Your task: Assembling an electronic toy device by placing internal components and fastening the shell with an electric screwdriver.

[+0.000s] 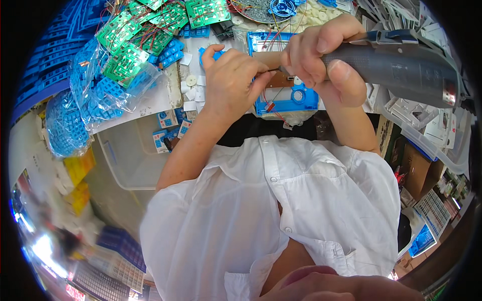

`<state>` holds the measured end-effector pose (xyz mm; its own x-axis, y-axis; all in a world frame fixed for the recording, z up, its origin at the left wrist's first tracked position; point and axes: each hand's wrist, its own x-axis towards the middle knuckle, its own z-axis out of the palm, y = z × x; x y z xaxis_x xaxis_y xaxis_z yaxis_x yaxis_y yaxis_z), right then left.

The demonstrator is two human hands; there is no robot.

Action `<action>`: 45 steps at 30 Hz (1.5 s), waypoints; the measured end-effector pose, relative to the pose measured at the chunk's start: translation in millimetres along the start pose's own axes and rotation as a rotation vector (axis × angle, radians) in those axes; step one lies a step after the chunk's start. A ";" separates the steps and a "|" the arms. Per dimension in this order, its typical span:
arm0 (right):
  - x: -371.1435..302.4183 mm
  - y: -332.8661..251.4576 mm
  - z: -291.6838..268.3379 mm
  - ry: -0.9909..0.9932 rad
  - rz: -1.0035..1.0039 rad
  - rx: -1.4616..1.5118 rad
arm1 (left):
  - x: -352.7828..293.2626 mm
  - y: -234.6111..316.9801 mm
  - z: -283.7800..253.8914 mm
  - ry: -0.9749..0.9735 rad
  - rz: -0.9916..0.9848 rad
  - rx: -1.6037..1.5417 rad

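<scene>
My right hand (326,62) is wrapped round a dark grey electric screwdriver (396,70), which lies almost level with its front end toward the left. Facing it, my left hand (228,83) has thumb and forefinger pinched together close to the driver's tip, the other fingers curled. Whatever sits in that pinch is too small to make out. Beneath both hands lies an open blue plastic housing (287,106) with a brown circuit board (279,80) across it and thin red wires. My fingers hide part of the housing.
Green circuit boards (123,65) with red wires are heaped at the far left, beside bagged blue plastic parts (95,103). Small white pieces (190,95) lie left of the housing. A clear bin (133,160) stands lower left; a box of white parts (432,125) is at right.
</scene>
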<state>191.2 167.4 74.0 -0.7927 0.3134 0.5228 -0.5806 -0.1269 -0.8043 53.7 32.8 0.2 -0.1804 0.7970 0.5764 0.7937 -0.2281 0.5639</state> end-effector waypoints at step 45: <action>-2.6 -41.4 33.6 0.381 0.070 0.113 | 11.1 22.5 2.5 -0.093 -0.027 -0.132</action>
<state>211.1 140.2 115.5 -0.7178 0.6241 0.3086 -0.5613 -0.2564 -0.7869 71.0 37.9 17.8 -0.1416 0.8506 0.5064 0.7053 -0.2722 0.6546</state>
